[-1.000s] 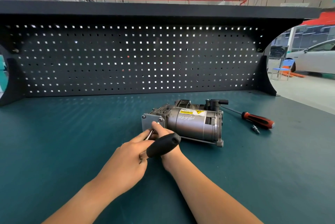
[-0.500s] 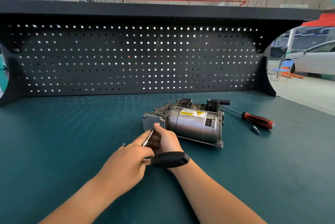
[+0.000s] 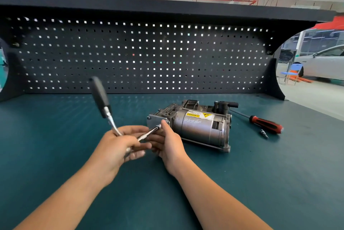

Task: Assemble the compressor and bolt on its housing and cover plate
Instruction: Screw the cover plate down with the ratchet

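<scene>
Held the ratchet (image 3: 104,105) in the left grip (image 3: 119,146), fingers curled round its steel neck, black handle tilted up-left. Pinched its extension bar (image 3: 149,133) with the right grip (image 3: 168,145), tip against the end plate (image 3: 154,122) of the compressor (image 3: 199,127) on the tabletop (image 3: 55,136).

Teal-topped bench (image 3: 55,155), black pegboard (image 3: 141,56) at back. Compressor (image 3: 197,127) lies on its side on top. Red-black screwdriver (image 3: 266,124) right of compressor, shaft tip toward it. Small metal bit (image 3: 264,133) further right of compressor, beside handle.

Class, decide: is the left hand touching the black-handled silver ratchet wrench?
Touching. Head view: the left hand grips the black-handled silver ratchet wrench just below its handle.
</scene>
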{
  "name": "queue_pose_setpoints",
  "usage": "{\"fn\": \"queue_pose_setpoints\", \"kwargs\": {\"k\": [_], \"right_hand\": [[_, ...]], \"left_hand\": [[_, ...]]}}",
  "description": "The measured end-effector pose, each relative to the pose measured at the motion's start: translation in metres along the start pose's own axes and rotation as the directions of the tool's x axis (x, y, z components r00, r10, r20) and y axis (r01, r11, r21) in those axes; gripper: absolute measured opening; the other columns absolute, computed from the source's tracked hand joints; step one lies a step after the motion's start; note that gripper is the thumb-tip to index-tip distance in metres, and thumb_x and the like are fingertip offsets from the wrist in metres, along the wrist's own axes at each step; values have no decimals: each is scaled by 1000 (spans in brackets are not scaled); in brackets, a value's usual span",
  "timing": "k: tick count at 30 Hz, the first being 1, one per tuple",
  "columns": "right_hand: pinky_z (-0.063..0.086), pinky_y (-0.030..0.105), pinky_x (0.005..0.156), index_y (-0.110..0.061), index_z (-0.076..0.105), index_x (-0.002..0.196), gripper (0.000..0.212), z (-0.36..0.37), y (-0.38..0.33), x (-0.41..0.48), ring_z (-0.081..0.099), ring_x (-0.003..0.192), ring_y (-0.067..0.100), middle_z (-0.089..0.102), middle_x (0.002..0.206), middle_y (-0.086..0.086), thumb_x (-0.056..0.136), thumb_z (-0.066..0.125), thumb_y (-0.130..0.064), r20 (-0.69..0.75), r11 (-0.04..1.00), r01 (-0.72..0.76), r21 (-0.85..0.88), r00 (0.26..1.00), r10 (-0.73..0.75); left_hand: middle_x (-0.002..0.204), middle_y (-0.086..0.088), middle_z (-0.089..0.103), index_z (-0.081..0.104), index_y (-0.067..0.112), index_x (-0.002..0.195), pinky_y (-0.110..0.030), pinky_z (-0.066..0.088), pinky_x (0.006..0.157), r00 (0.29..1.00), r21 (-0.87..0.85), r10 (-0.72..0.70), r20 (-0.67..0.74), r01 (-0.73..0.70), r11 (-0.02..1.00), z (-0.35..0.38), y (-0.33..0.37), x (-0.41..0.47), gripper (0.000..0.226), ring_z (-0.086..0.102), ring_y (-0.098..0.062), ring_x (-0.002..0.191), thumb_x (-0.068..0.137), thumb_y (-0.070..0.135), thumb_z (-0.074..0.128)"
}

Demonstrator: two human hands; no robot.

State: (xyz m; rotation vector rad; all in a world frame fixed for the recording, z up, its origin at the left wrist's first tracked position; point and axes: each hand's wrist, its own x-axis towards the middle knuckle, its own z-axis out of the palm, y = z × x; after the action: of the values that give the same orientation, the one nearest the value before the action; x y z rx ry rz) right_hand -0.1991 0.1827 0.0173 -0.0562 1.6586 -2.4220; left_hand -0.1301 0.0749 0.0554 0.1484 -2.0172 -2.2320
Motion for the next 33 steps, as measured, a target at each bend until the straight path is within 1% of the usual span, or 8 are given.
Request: {"fn": "queue_pose_setpoints", "kwargs": {"k": [3,6,8,11,13,18,26,33], "right_hand": [[36,21,50,-12,61,85,36,1,0,-1,56,44,8,69,60,1,98,40,-38,22,999,-7,-48,1000,8],[35,23,53,-11,61,87,29,0,0,-1,57,47,9,69,62,0,97,44,-33,30,999,-10,-52,999,12],[35,23,55,-12,61,85,27,0,0,-1,57,46,8,69,61,-1,95,48,-32,32,998,0,-58,999,2],[37,22,56,-13,62,82,23,1,2,-2,57,46,6,68,59,-2,94,51,-30,44,995,30,-93,999,-25],[37,20,54,-15,61,81,22,2,2,-2,56,46,6,68,58,-3,94,51,-28,52,993,39,-115,998,-33],[38,19,55,-15,61,80,21,3,3,-3,56,46,6,67,57,-4,95,50,-25,64,985,45,-167,997,-34],[38,18,54,-15,61,79,21,5,3,-5,55,45,5,66,55,-5,95,50,-23,76,981,53,-188,996,-39],[38,20,57,-15,60,78,20,5,2,-5,55,45,5,66,55,-5,94,50,-23,77,980,52,-191,996,-38]], "left_hand": [[81,-6,75,66,2,89,-19,53,46,995,-157,-101,-1,100,983,-8,4,5,36,69,-14,58,81,-19,38],[79,-7,75,66,1,88,-19,53,45,994,-148,-107,10,107,983,-9,5,5,35,69,-14,56,81,-19,37],[81,-6,75,66,1,85,-18,51,43,998,-93,-62,-18,60,994,-12,8,5,35,67,-14,52,80,-18,38],[87,-7,73,68,5,81,-16,48,41,991,68,102,-88,-96,993,-21,14,7,37,63,-10,47,79,-19,39],[92,-8,69,69,7,81,-14,49,43,978,112,166,-129,-152,982,-24,15,10,38,63,-7,48,81,-19,40],[91,-9,69,65,3,80,-15,47,40,982,-44,44,-184,-53,998,-25,8,17,35,63,-9,45,80,-18,37],[91,-9,69,65,2,82,-15,47,40,981,-64,32,-192,-45,997,-27,2,21,33,60,-7,43,81,-17,38],[86,-5,70,64,4,87,-13,45,38,981,-195,-31,-191,-7,981,-27,-2,24,35,59,-6,41,82,-14,35]]}}
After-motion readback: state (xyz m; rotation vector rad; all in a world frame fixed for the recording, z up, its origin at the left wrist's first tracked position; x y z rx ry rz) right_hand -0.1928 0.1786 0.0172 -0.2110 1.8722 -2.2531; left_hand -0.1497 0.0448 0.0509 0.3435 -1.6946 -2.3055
